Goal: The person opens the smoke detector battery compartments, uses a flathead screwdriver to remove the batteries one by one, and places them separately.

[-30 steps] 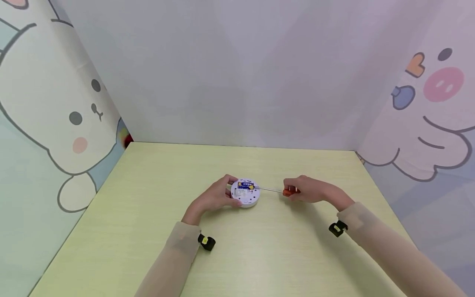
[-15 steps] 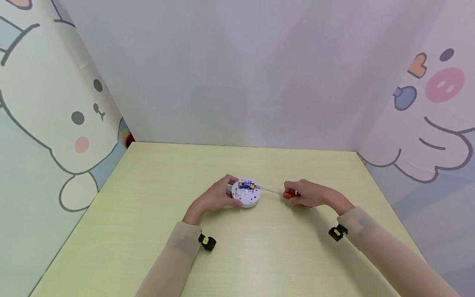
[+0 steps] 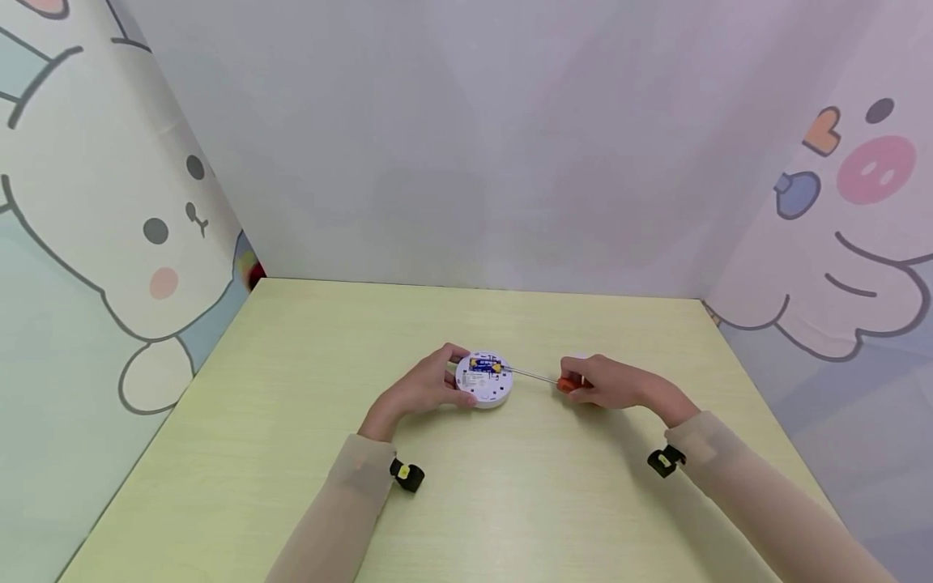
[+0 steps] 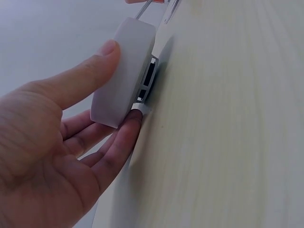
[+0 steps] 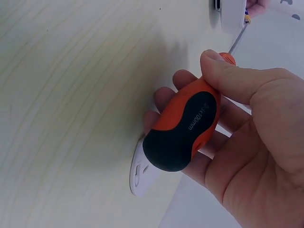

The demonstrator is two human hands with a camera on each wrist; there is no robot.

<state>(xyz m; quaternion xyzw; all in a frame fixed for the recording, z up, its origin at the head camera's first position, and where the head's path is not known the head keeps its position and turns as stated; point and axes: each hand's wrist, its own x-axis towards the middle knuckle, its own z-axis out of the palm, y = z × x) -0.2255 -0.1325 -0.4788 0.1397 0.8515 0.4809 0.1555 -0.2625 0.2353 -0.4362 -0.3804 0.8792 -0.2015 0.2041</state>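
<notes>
Mid-table, a round white plastic device [image 3: 486, 393] sits between the left hand's [image 3: 428, 382] parted thumb and fingers; the right hand's [image 3: 611, 382] fingers curl round an orange-and-black-handled screwdriver [image 5: 183, 124], its tip at the blue-and-yellow battery [image 3: 483, 365].

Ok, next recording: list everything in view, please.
Round device: one, white, in left grip
Battery: count unclear, blue and yellow, in the device's top
Screwdriver: one, orange, black and silver, in right grip
Flat piece: one, white, near right grip, partly hidden
Table: one, pale yellow, beneath
Back wall: one, pale grey, behind table
Side walls: two, pastel cartoon prints, left and right
Wrist cameras: two, black, on sleeves
Sleeves: two, beige, lower left and right
Left grip, right grip: one each, bare, over table
</notes>
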